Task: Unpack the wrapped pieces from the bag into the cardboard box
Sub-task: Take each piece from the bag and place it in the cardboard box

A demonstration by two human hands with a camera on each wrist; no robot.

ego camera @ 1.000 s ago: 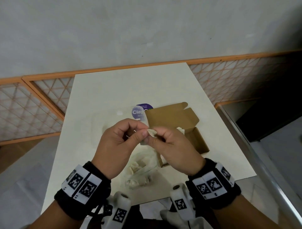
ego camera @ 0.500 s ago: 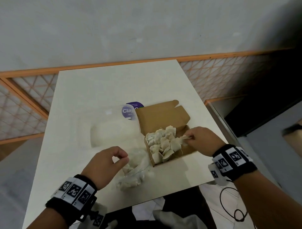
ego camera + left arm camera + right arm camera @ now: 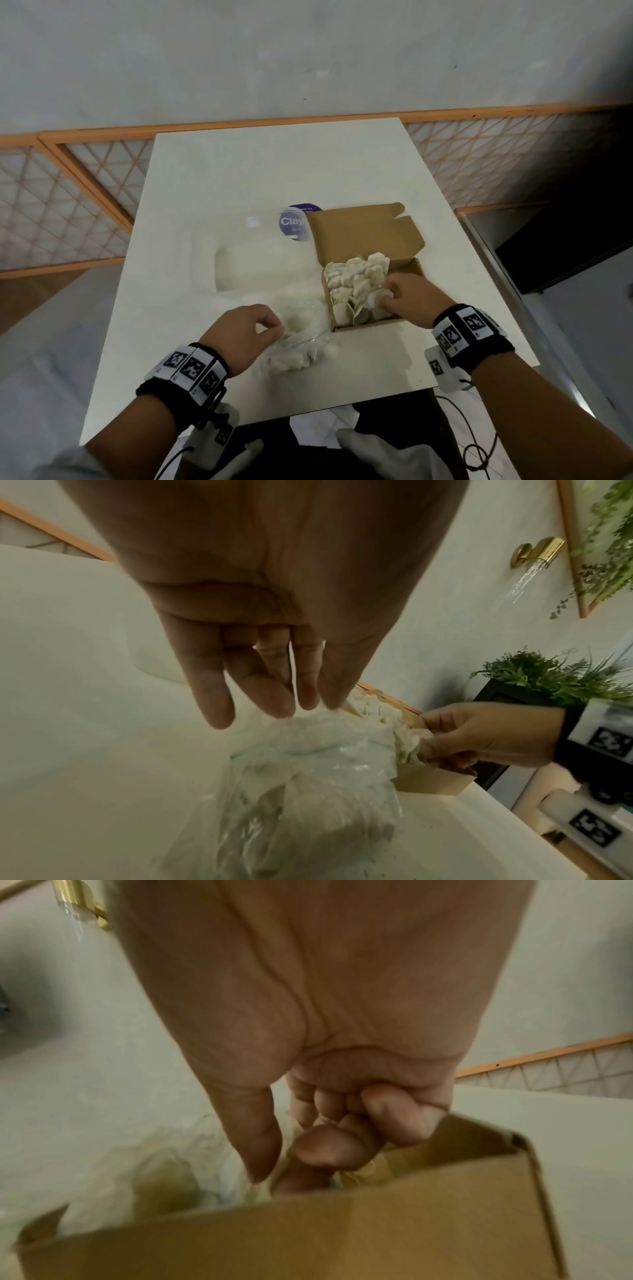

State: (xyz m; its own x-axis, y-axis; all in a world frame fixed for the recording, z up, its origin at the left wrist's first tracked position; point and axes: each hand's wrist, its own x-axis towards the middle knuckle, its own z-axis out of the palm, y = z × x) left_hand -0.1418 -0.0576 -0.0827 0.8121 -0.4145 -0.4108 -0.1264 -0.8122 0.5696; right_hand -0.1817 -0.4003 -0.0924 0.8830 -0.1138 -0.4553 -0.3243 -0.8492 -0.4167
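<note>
The right hand (image 3: 409, 299) pinches a wrapped piece (image 3: 376, 298) inside the cardboard box (image 3: 407, 274) near the table's (image 3: 239, 178) front edge, while the left hand (image 3: 239, 334), fingers relaxed and narrow, touches the plastic bag (image 3: 301, 342).

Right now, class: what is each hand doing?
Left hand: open, fingertips at the plastic bag, gripping nothing.
Right hand: pinching a wrapped piece in the cardboard box.

Domestic-looking room: white table (image 3: 274, 171), lattice wall panels (image 3: 496, 161), brass wall tap (image 3: 537, 551), potted greenery (image 3: 555, 674).
</note>
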